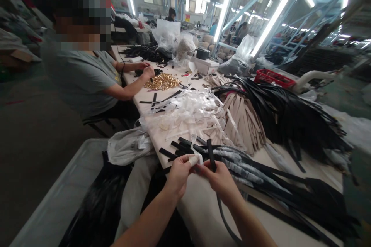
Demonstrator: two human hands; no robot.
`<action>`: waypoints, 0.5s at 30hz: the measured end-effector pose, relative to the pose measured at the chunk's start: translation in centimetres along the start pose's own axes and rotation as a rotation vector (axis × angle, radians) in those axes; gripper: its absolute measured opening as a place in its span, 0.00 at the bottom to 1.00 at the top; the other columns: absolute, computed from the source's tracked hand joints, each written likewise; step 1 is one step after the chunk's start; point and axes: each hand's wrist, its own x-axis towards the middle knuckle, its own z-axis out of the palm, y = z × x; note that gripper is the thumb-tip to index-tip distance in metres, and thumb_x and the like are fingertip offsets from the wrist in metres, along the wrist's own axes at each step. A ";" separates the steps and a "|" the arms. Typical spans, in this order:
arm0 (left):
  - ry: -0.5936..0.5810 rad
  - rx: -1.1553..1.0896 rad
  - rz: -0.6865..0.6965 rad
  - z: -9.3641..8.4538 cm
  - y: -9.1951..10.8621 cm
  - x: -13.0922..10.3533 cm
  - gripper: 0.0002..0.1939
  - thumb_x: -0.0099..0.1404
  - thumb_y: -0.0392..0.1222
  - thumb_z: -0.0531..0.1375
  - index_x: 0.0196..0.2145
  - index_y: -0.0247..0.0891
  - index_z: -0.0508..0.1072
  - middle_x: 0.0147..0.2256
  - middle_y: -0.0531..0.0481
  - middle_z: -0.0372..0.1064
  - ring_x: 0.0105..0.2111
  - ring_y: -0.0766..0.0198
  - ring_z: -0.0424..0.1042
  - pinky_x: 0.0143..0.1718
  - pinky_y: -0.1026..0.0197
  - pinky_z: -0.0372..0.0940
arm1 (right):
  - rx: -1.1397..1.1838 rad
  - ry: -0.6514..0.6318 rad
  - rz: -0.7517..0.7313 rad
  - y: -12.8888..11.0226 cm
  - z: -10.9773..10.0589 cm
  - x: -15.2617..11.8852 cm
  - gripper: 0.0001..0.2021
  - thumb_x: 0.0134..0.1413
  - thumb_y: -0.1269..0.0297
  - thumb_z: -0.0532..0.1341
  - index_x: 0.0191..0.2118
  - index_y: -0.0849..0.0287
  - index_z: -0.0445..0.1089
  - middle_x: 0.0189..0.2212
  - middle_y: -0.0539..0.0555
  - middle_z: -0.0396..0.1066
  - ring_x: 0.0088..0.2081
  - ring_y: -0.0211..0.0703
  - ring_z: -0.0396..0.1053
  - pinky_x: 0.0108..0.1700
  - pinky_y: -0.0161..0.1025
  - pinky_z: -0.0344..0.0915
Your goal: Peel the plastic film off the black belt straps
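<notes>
The left hand [179, 173] is closing its thumb and fingers on a small white piece [199, 155], and a pale wrap [193, 161] is covering one of its fingers. The right hand [218, 177] is curling round a black strap [211, 156], its fingertips meeting the left hand's near the white piece. The strap's end is standing up above the right hand, while its length is hanging in a curve below. Both hands are working at the near edge of the worktop [282, 235].

Just beyond them, a bundle of straps [307, 185] is lying with its ends toward the left, some lengths sitting in whitish wrapping [246, 171]. Farther in, clear plastic [188, 104] is spreading in a loose heap, beige strips [243, 119] are fanning out beside it, and a pile of black strips [285, 104] is draping to the right. A red basket [274, 78] is sitting behind that pile.

On the left, a co-worker [84, 73] in a grey shirt is sitting at the worktop, both hands raised near gold hardware [164, 81]. A white box [204, 66] is standing farther back. At lower left, a black bag [95, 204] is lying in a grey bin [66, 173].
</notes>
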 end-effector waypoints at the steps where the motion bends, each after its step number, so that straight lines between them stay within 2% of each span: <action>1: -0.017 -0.006 -0.003 0.1 -0.3 -0.4 0.12 0.51 0.47 0.71 0.26 0.35 0.79 0.26 0.47 0.73 0.24 0.66 0.67 0.26 0.66 0.61 | 0.042 0.023 0.025 0.6 0.1 -0.5 0.17 0.54 0.52 0.64 0.29 0.64 0.76 0.23 0.53 0.74 0.23 0.38 0.64 0.24 0.33 0.56; 3: -0.020 -0.003 0.002 0.3 -1.0 -1.0 0.12 0.52 0.47 0.70 0.26 0.35 0.79 0.26 0.47 0.73 0.25 0.66 0.67 0.26 0.65 0.61 | 0.105 0.062 0.061 1.3 0.3 -1.5 0.18 0.56 0.50 0.61 0.33 0.63 0.76 0.22 0.52 0.73 0.19 0.36 0.60 0.21 0.33 0.52; 4: -0.005 0.014 0.012 0.3 -1.4 -1.3 0.11 0.52 0.47 0.70 0.26 0.36 0.79 0.26 0.48 0.73 0.25 0.66 0.68 0.26 0.66 0.61 | 0.112 0.092 0.052 1.5 0.3 -2.0 0.18 0.57 0.50 0.61 0.35 0.63 0.75 0.23 0.53 0.74 0.19 0.36 0.61 0.21 0.33 0.54; 7: 0.057 0.078 0.052 0.3 -2.8 -1.9 0.10 0.50 0.44 0.71 0.27 0.36 0.79 0.27 0.48 0.73 0.25 0.67 0.67 0.26 0.66 0.60 | 0.015 0.183 -0.057 1.7 0.4 -3.5 0.16 0.53 0.52 0.65 0.40 0.61 0.74 0.30 0.55 0.77 0.28 0.44 0.70 0.28 0.36 0.63; 9: 0.074 0.088 0.059 0.4 -3.7 -2.3 0.10 0.49 0.43 0.72 0.26 0.36 0.78 0.26 0.49 0.73 0.25 0.67 0.67 0.26 0.65 0.60 | -0.080 0.204 -0.118 1.6 0.5 -4.4 0.15 0.51 0.53 0.67 0.39 0.60 0.74 0.31 0.56 0.77 0.32 0.47 0.73 0.33 0.38 0.65; 11: 0.063 0.092 0.053 0.5 -4.4 -2.6 0.11 0.50 0.44 0.72 0.25 0.36 0.76 0.25 0.49 0.72 0.24 0.66 0.67 0.26 0.65 0.61 | -0.140 0.215 -0.135 1.7 0.6 -5.1 0.13 0.54 0.54 0.65 0.37 0.60 0.75 0.31 0.56 0.77 0.32 0.48 0.73 0.34 0.39 0.65; 15: 0.047 0.115 0.037 0.8 -5.3 -3.4 0.10 0.52 0.44 0.70 0.24 0.36 0.75 0.25 0.49 0.71 0.23 0.66 0.66 0.25 0.65 0.60 | -0.143 0.262 -0.098 2.7 0.6 -5.8 0.14 0.59 0.54 0.60 0.32 0.59 0.75 0.28 0.56 0.77 0.30 0.48 0.73 0.34 0.40 0.63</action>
